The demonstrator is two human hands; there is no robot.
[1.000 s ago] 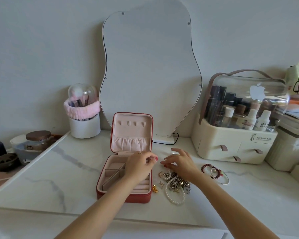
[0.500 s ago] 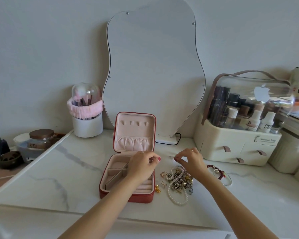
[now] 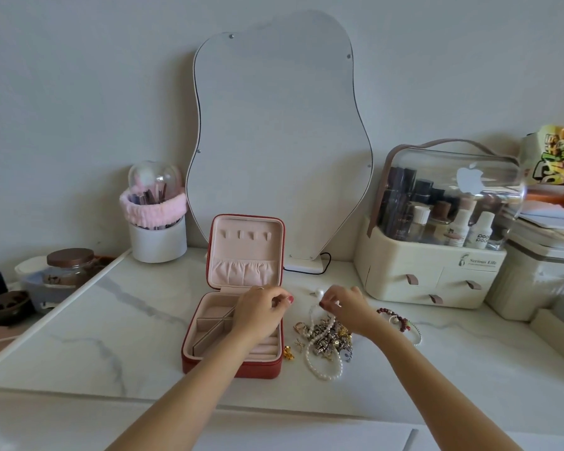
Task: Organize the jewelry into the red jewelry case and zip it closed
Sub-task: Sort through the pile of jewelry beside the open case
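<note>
Red outer shell and pink lining identify the jewelry case point(image 3: 232, 336), which stands open near the front middle of the white marbled worktop point(image 3: 111, 336). Its lid is upright, showing a row of small tabs above a gathered pocket. The base holds divided compartments on the left and ring rolls toward the front.

Left hand point(image 3: 261, 312): positioned over the rear right part of the case base, fingers curled, thumb and forefinger pinched together. Whether this grip holds a small item cannot be told.

Right hand point(image 3: 345, 307): positioned just right of the case, above the jewelry pile point(image 3: 328, 340). Its grip is closed in a pinch on the pearl strand point(image 3: 323, 366), which runs down from the fingertips, through the pile, to a loop lying on the worktop.

The pile contains mixed silver and gold chains and charms and lies just beside the right wall of the case. A small gold piece point(image 3: 288, 352) lies against the front right corner of the case. A pearl earring point(image 3: 319, 292) rests behind the pile, between the two hands. Beaded bracelets point(image 3: 399, 320) lie to the right of the right wrist.

Background items: a wavy mirror point(image 3: 280, 141) behind the case, a brush holder point(image 3: 157, 222) to the left, a cosmetics organizer point(image 3: 437, 255) to the right.
</note>
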